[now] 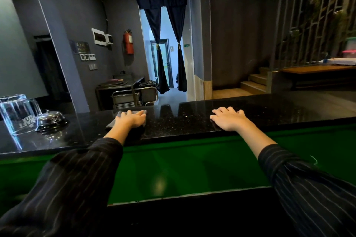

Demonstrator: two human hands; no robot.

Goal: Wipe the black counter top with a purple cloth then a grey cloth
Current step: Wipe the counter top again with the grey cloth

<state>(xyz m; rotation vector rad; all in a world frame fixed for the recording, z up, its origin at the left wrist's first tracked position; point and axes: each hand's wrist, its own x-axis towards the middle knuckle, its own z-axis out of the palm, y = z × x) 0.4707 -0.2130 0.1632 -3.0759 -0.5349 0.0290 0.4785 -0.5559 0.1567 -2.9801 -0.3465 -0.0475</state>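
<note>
On the black surface (188, 119), toward its left end, I see upturned glass mugs (16, 113) with a chrome call bell (50, 119) just beside them, well apart from both hands. The stretch of surface between the hands lies bare. Below the near edge runs a green panel (173, 171). My left hand (133, 119) lies flat, fingers extended, pressing the grey cloth (115, 120) onto the surface near the near edge; cloth shows at the fingertips and at the wrist side. My right hand (229, 119) rests flat, fingers spread, palm down on the bare surface, holding nothing. Striped sleeves (77, 179) cover both forearms.
</note>
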